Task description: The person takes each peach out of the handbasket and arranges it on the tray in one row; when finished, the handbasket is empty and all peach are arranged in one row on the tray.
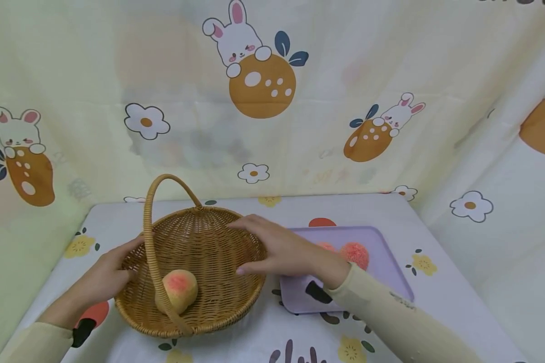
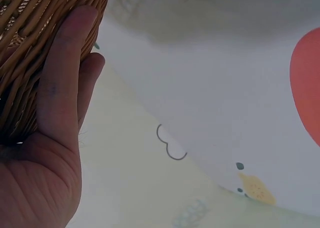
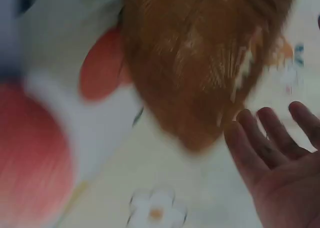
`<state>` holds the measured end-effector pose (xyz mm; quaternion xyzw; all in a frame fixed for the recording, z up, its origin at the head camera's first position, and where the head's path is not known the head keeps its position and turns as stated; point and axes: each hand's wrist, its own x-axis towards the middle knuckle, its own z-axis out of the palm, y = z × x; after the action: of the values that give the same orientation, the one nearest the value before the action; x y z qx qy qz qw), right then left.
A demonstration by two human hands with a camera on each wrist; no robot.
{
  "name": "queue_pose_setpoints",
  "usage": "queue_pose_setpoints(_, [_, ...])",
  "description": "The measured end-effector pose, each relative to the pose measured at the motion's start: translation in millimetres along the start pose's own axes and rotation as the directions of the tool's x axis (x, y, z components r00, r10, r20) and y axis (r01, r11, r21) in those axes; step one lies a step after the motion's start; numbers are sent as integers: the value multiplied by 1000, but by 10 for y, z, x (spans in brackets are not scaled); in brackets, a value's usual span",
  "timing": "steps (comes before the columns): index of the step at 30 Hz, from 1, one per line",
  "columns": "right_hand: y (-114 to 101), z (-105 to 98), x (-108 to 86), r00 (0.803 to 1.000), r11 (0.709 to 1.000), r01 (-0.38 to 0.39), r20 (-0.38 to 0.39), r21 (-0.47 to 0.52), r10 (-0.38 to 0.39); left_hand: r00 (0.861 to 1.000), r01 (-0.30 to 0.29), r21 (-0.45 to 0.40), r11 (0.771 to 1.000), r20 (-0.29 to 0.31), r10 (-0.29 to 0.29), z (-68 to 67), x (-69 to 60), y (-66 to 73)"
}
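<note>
A brown wicker basket [image 1: 222,242] with a tall arched handle stands on the table, its inside facing me. One yellow-and-pink peach [image 1: 181,290] lies in it near the front, partly behind the handle. My left hand [image 1: 104,275] holds the basket's left side, with fingers [image 2: 60,87] along the outer weave in the left wrist view. At the right rim is my right hand [image 1: 277,247], its fingers spread and reaching over the basket; whether it touches the rim I cannot tell. In the right wrist view the basket [image 3: 195,77] is blurred.
To the right lies a lilac tray [image 1: 390,267]. A reddish-pink round fruit [image 1: 355,254] rests on it, with another pink one [image 1: 327,246] partly hidden by my right arm. A patterned cloth [image 1: 186,75] with rabbits hangs behind the table.
</note>
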<state>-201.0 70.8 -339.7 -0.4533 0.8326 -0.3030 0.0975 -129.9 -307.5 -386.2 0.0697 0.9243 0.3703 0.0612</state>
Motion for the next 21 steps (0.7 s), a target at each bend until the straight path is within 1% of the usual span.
queue_pose_setpoints(2, [-86, 152, 155, 995, 999, 41, 90, -31, -38, 1000, -12, 5, 1000, -8, 12, 1, -1, 1])
queue_pose_setpoints(5, [-171, 374, 314, 975, 996, 68, 215, -58, -54, 999, -29, 10, 1000, -16, 29, 2, 2, 15])
queue_pose_setpoints(9, [-249, 577, 427, 936, 994, 82, 347, -76, -51, 999, -31, 12, 999, -17, 31, 3, 10, 46])
queue_pose_setpoints(12, [-305, 655, 479, 904, 992, 84, 426, -98, -35, 1000, -25, 17, 1000, -17, 25, 3, 11, 64])
queue_pose_setpoints(15, [-349, 693, 526, 878, 990, 100, 476, -96, -42, 1000, -17, 16, 1000, -16, 18, -1, 7, 77])
queue_pose_setpoints(17, [-370, 702, 546, 871, 989, 109, 490, -102, -45, 1000, -14, 13, 1000, -14, 15, -5, 6, 83])
queue_pose_setpoints(19, [-387, 704, 555, 875, 986, 111, 483, -121, -39, 1000, -14, 12, 1000, -14, 15, -9, 3, 80])
queue_pose_setpoints(21, [-401, 700, 555, 889, 981, 112, 457, -161, -26, 1000, -17, 12, 1000, -18, 18, -13, 0, 78])
